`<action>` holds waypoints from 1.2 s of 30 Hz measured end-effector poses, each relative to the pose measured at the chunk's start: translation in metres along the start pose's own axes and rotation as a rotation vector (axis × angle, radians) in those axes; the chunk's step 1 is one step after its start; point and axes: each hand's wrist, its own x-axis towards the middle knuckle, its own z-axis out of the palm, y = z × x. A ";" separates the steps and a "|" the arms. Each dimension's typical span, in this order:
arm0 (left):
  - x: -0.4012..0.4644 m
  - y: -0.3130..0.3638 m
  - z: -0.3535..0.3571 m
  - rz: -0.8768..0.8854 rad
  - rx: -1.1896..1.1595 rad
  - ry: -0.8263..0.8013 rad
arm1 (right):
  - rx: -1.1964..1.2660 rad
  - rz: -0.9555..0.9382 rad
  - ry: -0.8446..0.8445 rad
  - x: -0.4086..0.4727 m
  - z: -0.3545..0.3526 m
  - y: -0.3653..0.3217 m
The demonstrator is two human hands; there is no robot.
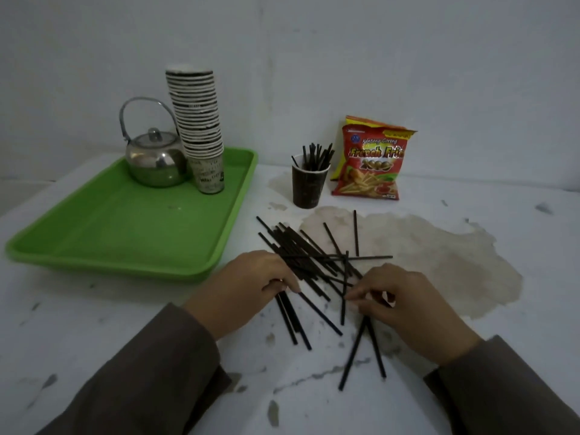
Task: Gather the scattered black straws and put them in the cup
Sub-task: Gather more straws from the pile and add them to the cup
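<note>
Several black straws (309,252) lie scattered in a loose pile on the white table (470,309), in front of me. A dark paper cup (308,187) stands upright behind the pile and holds several black straws that stick out of its top. My left hand (251,287) rests on the pile's left side, its fingers curled over a few straws. My right hand (405,306) sits at the pile's right side, its fingertips pinched on straws whose ends stick out below the palm.
A green tray (131,227) at the left holds a metal teapot (155,161) and a tall stack of paper cups (199,130). A red French fries snack bag (372,163) leans on the wall (408,58) beside the cup. A brown stain (439,262) marks the table.
</note>
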 end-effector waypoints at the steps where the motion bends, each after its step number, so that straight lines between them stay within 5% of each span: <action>1: -0.001 0.000 0.001 0.005 0.025 -0.031 | -0.020 -0.024 -0.061 -0.002 0.000 -0.001; 6: -0.001 0.004 0.003 0.018 0.034 -0.143 | -0.170 -0.162 -0.344 -0.006 -0.001 -0.006; 15: 0.003 0.007 0.002 0.029 0.072 -0.304 | -0.314 -0.190 -0.434 -0.008 0.007 -0.011; 18: 0.003 0.009 0.003 0.028 0.056 -0.297 | -0.299 -0.155 -0.392 -0.009 0.005 -0.010; 25: 0.001 0.009 0.010 0.048 0.083 -0.255 | -0.104 0.102 -0.001 -0.007 -0.009 -0.004; 36: 0.007 0.009 0.028 0.130 0.188 -0.138 | -0.209 0.512 -0.035 -0.001 0.016 -0.007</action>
